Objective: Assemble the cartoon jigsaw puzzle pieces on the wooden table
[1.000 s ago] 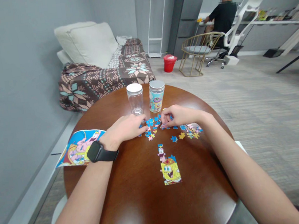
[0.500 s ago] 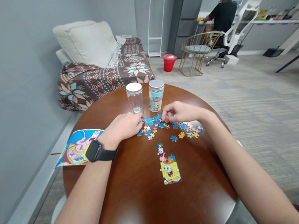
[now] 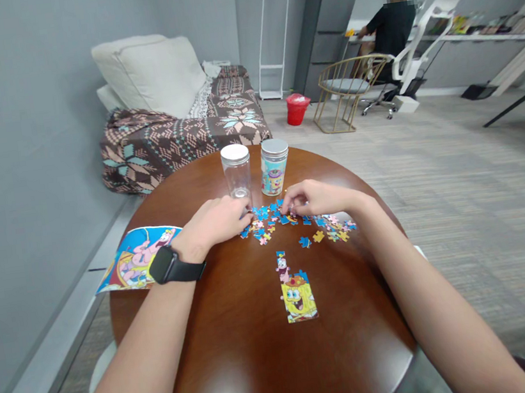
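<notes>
Loose jigsaw puzzle pieces (image 3: 261, 225) lie spread in a pile on the round brown table (image 3: 244, 347). At the pile's left edge is my left hand (image 3: 222, 220), fingers curled down by the pieces. My right hand (image 3: 311, 198) reaches into the pile's middle from the right, thumb and fingers drawn together over blue pieces. What either hand's fingertips hold, if anything, is hidden. Nearer to me lies a joined puzzle section (image 3: 299, 298) with a yellow cartoon face; a narrow strip with a pink figure (image 3: 282, 267) extends from its top left.
Behind the pile stand a clear lidded jar (image 3: 237, 173) and a picture-covered jar (image 3: 274, 169). A colourful picture sheet (image 3: 137, 255) overhangs the table's left edge. Beyond are a covered sofa (image 3: 176, 130), a red bin (image 3: 297, 109), a gold chair (image 3: 347, 85) and a seated person (image 3: 390, 28).
My right hand has shifted slightly left over the pile, its fingertips among the blue pieces. My left hand's fingers have moved a little; the joined section stays put.
</notes>
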Tool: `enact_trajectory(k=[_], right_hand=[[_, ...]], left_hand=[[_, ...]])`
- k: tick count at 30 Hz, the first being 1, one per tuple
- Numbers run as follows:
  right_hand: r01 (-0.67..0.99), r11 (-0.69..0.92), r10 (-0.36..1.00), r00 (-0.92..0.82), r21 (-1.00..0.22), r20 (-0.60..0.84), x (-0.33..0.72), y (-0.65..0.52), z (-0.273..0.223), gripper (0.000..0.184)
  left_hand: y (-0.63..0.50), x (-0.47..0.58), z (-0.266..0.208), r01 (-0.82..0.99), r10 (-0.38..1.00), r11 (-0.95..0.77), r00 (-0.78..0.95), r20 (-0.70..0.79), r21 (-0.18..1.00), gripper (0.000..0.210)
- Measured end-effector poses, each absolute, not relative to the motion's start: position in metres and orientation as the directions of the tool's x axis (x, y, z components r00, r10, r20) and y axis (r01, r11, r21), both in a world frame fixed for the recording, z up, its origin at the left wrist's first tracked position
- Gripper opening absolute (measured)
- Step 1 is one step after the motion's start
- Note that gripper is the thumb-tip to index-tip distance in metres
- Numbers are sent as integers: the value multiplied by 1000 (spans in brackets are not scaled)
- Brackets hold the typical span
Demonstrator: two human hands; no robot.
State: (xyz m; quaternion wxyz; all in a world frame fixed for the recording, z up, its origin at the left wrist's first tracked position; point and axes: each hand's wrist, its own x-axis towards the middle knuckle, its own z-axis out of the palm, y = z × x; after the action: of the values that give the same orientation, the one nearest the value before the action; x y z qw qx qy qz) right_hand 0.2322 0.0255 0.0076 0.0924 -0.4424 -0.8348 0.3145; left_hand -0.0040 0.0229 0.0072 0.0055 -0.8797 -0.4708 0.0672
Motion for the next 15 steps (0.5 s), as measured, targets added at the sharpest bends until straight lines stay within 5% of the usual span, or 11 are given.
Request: enact_trajectory(k=[6, 15], right_hand=[[644, 494, 762, -644, -584, -66, 234, 27, 9, 23], [713, 365, 892, -451, -598, 7, 254, 34, 7, 29]], left_hand=[[23, -5, 6, 821, 822, -567, 559, -108, -66, 37], [24, -7, 5, 821, 823, -567, 560, -95, -74, 36]])
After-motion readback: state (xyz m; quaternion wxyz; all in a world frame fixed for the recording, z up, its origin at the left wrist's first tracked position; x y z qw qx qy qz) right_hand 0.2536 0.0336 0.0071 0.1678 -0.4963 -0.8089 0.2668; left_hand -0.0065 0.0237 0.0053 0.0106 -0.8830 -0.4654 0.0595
